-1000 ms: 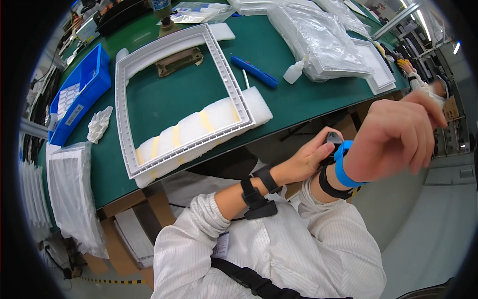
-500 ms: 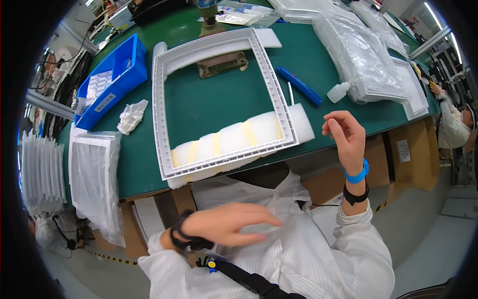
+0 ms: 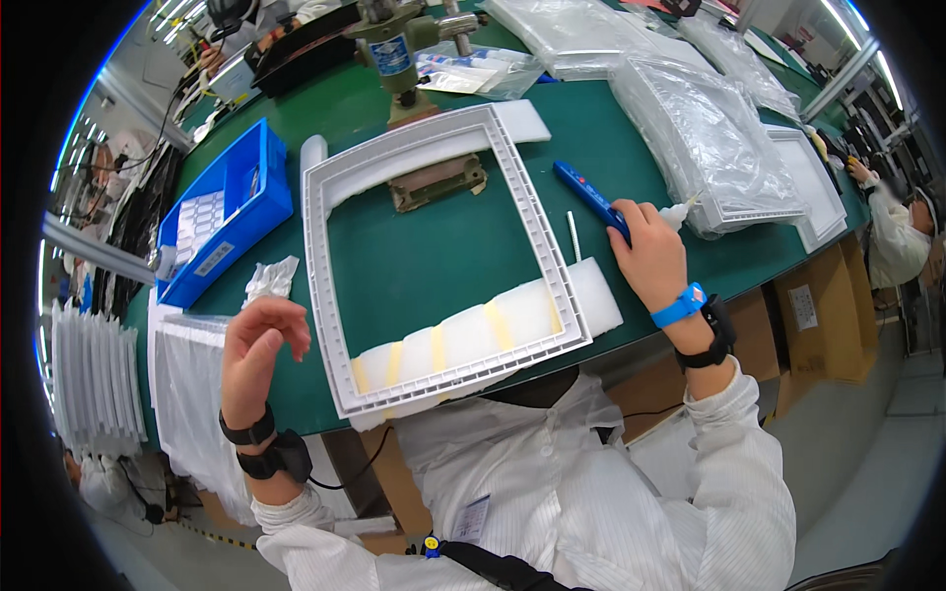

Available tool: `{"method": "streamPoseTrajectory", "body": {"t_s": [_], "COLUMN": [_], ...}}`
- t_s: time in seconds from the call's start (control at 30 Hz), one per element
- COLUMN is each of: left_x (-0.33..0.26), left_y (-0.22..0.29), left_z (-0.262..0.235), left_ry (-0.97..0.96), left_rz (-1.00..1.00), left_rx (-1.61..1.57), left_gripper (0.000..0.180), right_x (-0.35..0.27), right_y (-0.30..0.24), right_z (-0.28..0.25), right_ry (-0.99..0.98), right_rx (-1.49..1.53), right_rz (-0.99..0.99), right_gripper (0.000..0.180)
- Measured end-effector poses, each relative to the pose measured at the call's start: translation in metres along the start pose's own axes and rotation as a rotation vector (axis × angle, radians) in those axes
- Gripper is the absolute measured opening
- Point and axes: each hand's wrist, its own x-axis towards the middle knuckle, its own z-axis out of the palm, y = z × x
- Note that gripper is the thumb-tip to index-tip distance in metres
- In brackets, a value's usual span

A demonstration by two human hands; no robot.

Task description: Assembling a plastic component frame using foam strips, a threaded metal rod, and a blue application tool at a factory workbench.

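Note:
A white rectangular plastic frame lies on the green table, padded at its far and near sides by white foam with yellow strips. My right hand is right of the frame, its thumb and fingers closed about the near end of a long blue handheld tool. Beside that hand sits a small white bottle, partly hidden by it. My left hand hovers at the table's near left, fingers loosely bent and apart, holding nothing. Just beyond it is a crumpled white tissue.
A blue divided bin stands at left, near a bagged white part. Clear-bagged white panels cover the far right. Behind the frame rises a green metal press. A thin white stick lies by the foam. Another person works at far right.
My right hand has moved forward and left onto the blue tool. My left hand has swung from before my body out to the left. The view has shifted, placing the frame lower.

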Motion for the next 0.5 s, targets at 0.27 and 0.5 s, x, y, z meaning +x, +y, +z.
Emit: {"method": "streamPoseTrajectory", "body": {"t_s": [0.27,0.5], "left_x": [0.045,0.056], "left_y": [-0.043,-0.07], "left_z": [-0.028,-0.039], "left_ry": [0.131,0.244], "left_rz": [0.102,0.146], "left_rx": [-0.17,-0.477], "left_gripper": [0.03,0.033], "right_x": [-0.034,0.01], "right_y": [0.018,0.046], "right_z": [-0.028,-0.02], "right_ry": [0.234,-0.018], "right_rx": [0.161,0.119], "right_rz": [0.409,0.309], "right_gripper": [0.03,0.037]}}
